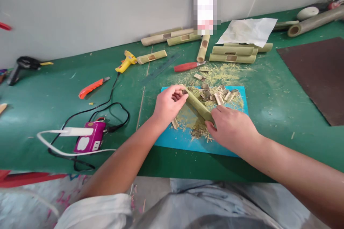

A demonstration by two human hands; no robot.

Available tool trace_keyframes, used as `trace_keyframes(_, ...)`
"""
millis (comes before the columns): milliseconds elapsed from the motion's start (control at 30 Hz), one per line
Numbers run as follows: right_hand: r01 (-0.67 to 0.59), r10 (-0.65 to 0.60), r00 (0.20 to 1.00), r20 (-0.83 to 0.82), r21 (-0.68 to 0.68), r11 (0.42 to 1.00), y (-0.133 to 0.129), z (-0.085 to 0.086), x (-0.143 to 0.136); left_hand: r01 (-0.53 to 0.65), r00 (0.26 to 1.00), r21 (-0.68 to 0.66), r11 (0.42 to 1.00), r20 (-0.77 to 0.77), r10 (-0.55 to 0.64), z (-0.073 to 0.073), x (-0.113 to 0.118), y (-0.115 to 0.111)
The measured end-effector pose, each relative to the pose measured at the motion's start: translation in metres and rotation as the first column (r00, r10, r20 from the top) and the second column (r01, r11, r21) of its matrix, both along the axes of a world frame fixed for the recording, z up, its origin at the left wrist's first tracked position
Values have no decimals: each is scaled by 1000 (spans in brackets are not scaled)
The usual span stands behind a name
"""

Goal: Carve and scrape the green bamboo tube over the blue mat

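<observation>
A green bamboo tube lies slantwise between my two hands, above a blue mat. My left hand grips its far left end, thumb and fingers pinched round it. The near right end is wrapped by my right hand, so that end is hidden. Bamboo chips and fine shavings are strewn over the mat beneath and behind the tube. Just beyond the mat, a red-handled knife rests on the green table.
Cut bamboo tubes lie along the back, some with openings, partly under a white sheet. At left are a yellow glue gun, an orange utility knife and a purple power strip with cables. A brown board lies right.
</observation>
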State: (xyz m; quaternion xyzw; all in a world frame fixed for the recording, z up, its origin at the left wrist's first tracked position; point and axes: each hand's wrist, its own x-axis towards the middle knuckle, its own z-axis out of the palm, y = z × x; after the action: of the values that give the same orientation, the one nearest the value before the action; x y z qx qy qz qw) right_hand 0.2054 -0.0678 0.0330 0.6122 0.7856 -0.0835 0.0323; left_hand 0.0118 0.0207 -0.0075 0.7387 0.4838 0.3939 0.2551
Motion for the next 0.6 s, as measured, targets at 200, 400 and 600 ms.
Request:
trace_keyframes(200, 7, -7, 1000, 11, -15, 1000, 1, 1, -1, 10, 999, 63, 998, -44, -7, -3, -3, 1)
trace_keyframes(400, 1, -1, 1000, 0, 8, 1000, 1, 0, 0, 30, 962, 144, 989, -272, 11, -2, -7, 4)
trace_keyframes(600, 1, 0, 1000, -15, 41, 999, 0, -4, 1, 57, 934, 126, 990, -358, -8, 2, -7, 3)
